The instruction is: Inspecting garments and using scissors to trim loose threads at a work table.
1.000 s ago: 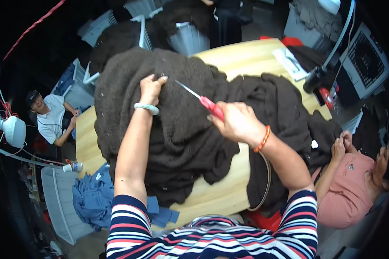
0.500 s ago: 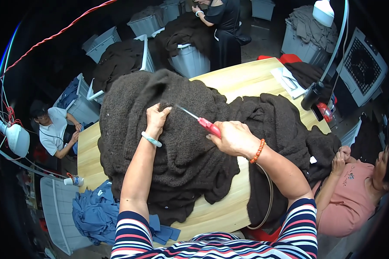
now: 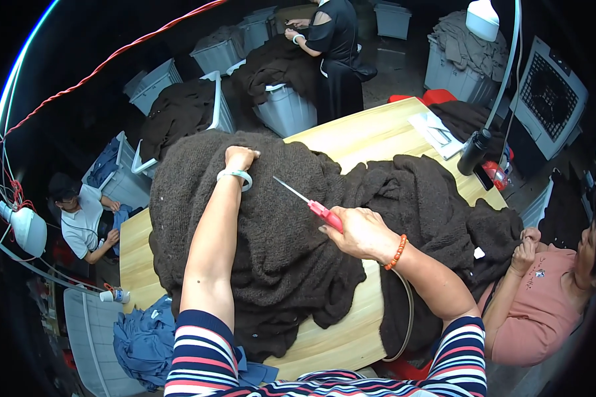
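Observation:
A large heap of dark brown knit garments point(image 3: 278, 218) covers the middle of the table. My left hand point(image 3: 241, 157), with a pale bangle at its wrist, is closed on the knit near the heap's far edge; its fingertips are partly hidden. My right hand point(image 3: 364, 233) wraps round a red-handled tool point(image 3: 326, 216) with a long thin metal tip, which points up and left above the knit, apart from my left hand. A thin hose point(image 3: 412, 298) runs down from beneath my right wrist; its joint with the tool is hidden.
More dark knit point(image 3: 417, 205) spreads right, toward a seated person in pink point(image 3: 536, 301). Blue garments point(image 3: 142, 341) lie near left, beside a grey bin point(image 3: 89, 331). A bottle point(image 3: 473, 152) stands on the wooden table point(image 3: 357, 135). Others work at far left and back.
My left hand has moved a little away from me and left over the knit, farther from the tool tip. The raised fold near it now lies flatter. My right hand still holds the tool.

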Demonstrator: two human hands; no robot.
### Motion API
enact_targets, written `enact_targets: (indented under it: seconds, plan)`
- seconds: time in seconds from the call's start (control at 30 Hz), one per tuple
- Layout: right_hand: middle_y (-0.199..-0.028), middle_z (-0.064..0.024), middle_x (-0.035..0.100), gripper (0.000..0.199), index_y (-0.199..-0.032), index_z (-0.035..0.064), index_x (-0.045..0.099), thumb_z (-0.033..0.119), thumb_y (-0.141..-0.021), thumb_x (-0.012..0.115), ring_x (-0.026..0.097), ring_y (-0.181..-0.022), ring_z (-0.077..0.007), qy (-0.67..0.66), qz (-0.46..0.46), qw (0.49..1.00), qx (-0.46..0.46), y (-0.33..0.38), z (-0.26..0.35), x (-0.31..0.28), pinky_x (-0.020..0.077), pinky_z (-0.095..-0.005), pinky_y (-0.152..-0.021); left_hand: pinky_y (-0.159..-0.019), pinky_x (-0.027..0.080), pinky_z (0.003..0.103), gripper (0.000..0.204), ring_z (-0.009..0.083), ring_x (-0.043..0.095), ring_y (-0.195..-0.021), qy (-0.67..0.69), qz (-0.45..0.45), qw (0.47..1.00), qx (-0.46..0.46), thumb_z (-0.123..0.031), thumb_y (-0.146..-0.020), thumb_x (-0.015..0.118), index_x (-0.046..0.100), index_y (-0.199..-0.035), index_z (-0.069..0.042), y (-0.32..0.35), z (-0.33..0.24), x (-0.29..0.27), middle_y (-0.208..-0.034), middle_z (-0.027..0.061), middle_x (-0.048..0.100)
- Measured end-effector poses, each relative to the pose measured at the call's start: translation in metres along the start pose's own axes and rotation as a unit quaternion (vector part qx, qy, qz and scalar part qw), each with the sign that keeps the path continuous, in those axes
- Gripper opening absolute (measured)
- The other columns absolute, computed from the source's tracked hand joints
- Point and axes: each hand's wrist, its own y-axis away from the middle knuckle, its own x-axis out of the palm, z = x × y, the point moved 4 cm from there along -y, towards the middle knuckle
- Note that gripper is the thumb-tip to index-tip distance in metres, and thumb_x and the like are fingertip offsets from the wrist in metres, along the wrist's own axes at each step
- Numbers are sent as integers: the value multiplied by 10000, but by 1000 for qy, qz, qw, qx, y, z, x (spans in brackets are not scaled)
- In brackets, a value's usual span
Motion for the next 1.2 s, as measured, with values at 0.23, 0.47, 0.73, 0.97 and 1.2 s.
enact_targets:
  seconds: [0.23, 0.47, 0.73, 0.97, 1.2]
  plan:
    - [-927, -242, 673, 323, -936, -1, 649, 317, -898, 612, 647, -957, -410, 27, -36, 998, 35, -33, 1, -19, 491, -485, -875, -703, 502, 252, 174, 135, 631, -764, 306, 108, 946, 23, 8, -810, 712, 663, -967, 63, 25, 22, 12, -894, 70, 683]
    - [-946, -234, 677, 359, -1037, 47, 653, 378, -909, 596, 647, -984, -396, 31, 6, 999, 34, -50, 3, -8, 492, -464, -890, -726, 512, 256, 161, 152, 646, -791, 334, 110, 935, 38, 3, -823, 704, 684, -972, 60, 34, 26, 13, -894, 74, 692]
    - [-862, -219, 671, 355, -1069, 35, 637, 349, -905, 623, 662, -874, -384, -31, 80, 996, -23, -19, -3, 14, 501, -439, -810, -668, 512, 339, 136, 204, 634, -691, -92, 1, 979, 181, -94, -800, 745, 686, -896, -18, 88, -1, -2, -805, 106, 676]
    - [-678, -96, 650, 218, -949, 8, 619, 221, -908, 631, 665, -653, -211, -67, 6, 998, 13, 21, -29, 16, 508, -342, -649, -893, 423, 428, 605, 303, 518, -1084, -346, -210, 876, 262, -288, -687, 820, 577, -1199, -77, 233, 26, -120, -1149, 100, 564]
    - [-667, -96, 647, 231, -965, 11, 617, 235, -908, 630, 665, -641, -225, -54, 23, 998, 30, 36, -31, 37, 509, -352, -654, -739, 493, 324, 399, 239, 619, -807, -285, -183, 901, 272, -177, -725, 806, 656, -1061, -22, 252, 68, -153, -877, 86, 652]
